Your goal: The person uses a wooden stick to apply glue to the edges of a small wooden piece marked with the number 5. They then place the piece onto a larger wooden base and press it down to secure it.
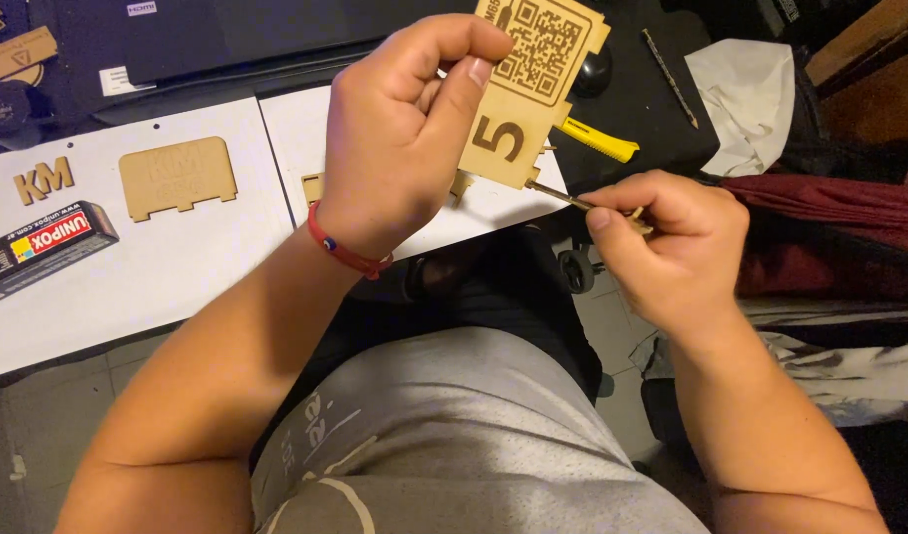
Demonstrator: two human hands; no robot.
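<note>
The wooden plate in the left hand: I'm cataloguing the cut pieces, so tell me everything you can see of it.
The wooden plate is a thin, flat, pale-brown piece, seemingly laser-cut plywood with dark edges. Its upper part carries an engraved square code pattern; a narrower lower tab bears a large dark numeral. The outline is stepped, with small notches. It is held nearly upright and slightly tilted above the white board, pinched by the left hand at its left edge. A thin stick held by the right hand touches its bottom corner.
</note>
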